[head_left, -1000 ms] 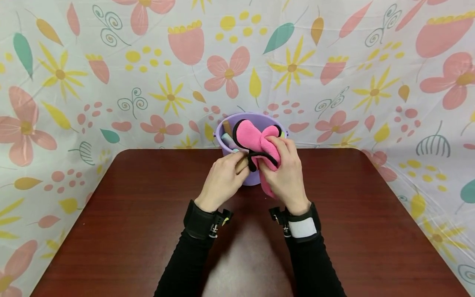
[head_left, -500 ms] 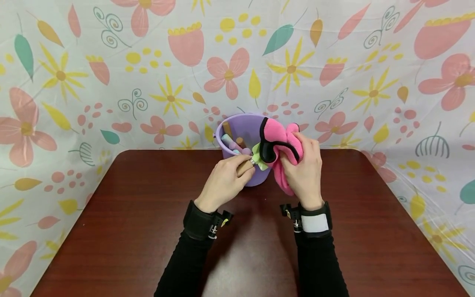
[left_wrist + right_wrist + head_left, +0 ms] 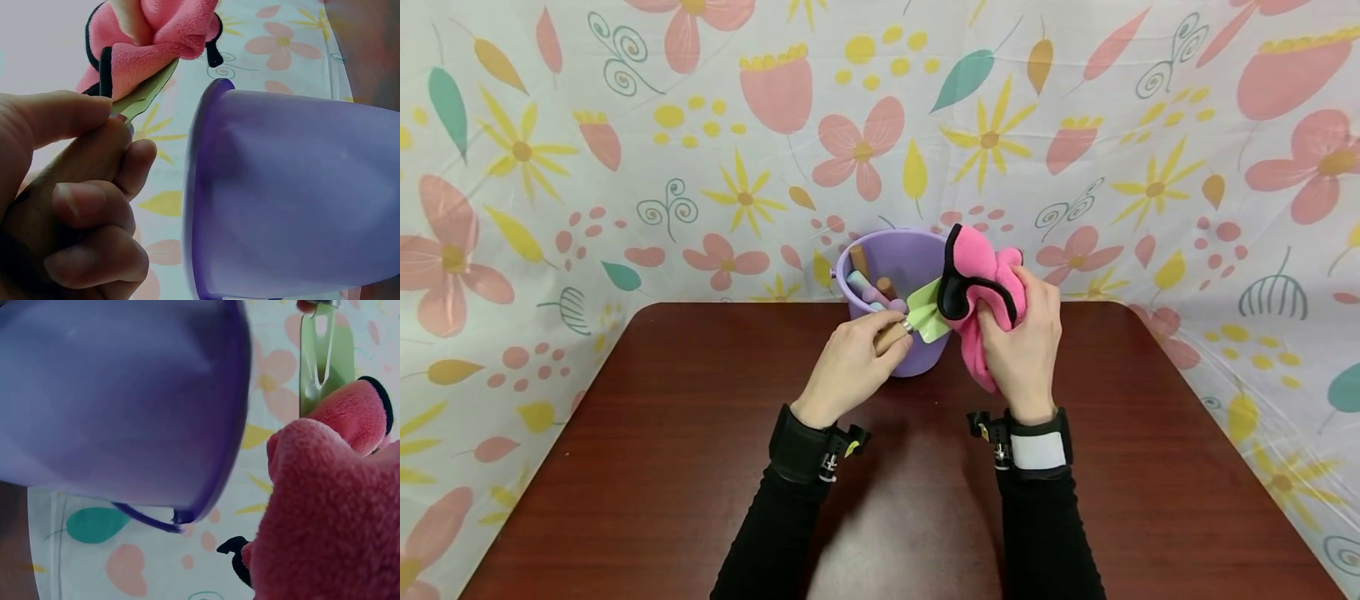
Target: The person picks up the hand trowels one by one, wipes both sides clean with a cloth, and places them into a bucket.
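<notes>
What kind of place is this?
Probably a makeshift indoor play or craft corner: a dark wooden table, a flowered cloth backdrop hung around it, and a purple bucket of small garden tools.

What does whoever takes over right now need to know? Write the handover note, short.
Left hand: grips the wooden handle of a small trowel with a green blade, held over the purple bucket.
Right hand: holds the bunched pink cloth against the blade's tip.
Bucket stands at the far edge of the table, more handled tools inside.
Done: trowel in hand, cloth on the blade.
Left: judging by this, finish wiping; where the trowel goes afterwards is unclear.
</notes>
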### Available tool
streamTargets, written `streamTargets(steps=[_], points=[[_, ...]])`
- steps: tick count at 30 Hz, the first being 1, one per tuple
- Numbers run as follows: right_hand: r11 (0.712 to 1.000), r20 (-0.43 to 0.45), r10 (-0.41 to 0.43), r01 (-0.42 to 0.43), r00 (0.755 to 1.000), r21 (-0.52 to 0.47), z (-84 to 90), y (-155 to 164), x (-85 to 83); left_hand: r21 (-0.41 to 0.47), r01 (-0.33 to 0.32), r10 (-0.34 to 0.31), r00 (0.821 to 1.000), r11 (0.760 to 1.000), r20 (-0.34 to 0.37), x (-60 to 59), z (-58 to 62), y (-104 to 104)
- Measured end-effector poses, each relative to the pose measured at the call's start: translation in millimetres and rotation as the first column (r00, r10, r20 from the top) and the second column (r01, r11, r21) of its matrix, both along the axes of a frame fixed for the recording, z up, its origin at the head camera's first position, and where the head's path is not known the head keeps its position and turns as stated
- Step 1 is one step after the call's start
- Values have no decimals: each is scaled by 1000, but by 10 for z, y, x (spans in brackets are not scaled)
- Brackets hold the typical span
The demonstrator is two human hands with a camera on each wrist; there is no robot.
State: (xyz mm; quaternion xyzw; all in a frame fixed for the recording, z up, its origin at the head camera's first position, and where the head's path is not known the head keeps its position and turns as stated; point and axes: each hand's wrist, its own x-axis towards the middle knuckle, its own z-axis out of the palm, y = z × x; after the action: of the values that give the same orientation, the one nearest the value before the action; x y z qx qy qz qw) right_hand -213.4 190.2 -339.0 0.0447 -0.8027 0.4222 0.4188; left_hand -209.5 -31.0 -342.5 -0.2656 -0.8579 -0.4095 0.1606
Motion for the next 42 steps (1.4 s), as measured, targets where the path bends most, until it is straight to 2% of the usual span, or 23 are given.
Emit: streamTargets(steps=[7, 13, 16, 22, 24, 27, 35, 42], points=[[999, -70, 47, -47, 996, -2, 37, -90, 41, 65, 12, -15, 999, 998, 46, -41, -26, -20], [984, -118, 163, -152, 979, 95, 6, -286, 43, 50, 5, -6, 1000, 999, 4, -57, -61, 15], [960, -98, 248, -231, 964, 159, 1, -387, 53, 28, -10, 11, 1000, 1000, -24, -66, -66, 28], [873, 27, 428, -421, 903, 245, -3, -452, 73, 5, -37, 37, 999, 999, -21, -80, -70, -52], [851, 70, 461, -463, 885, 248, -6, -445, 74, 12, -32, 32, 999, 999, -13, -94, -80, -89], [839, 108, 472, -484, 875, 250, -13, -439, 76, 34, -17, 18, 1000, 999, -6, -113, -100, -125], [888, 76, 400, -407, 913, 213, -2, -365, 62, 85, 41, -41, 999, 996, -5, -124, -85, -95], [951, 23, 252, -252, 968, 179, -12, -180, 10, 122, 67, -73, 996, 990, 42, -96, -40, -117]])
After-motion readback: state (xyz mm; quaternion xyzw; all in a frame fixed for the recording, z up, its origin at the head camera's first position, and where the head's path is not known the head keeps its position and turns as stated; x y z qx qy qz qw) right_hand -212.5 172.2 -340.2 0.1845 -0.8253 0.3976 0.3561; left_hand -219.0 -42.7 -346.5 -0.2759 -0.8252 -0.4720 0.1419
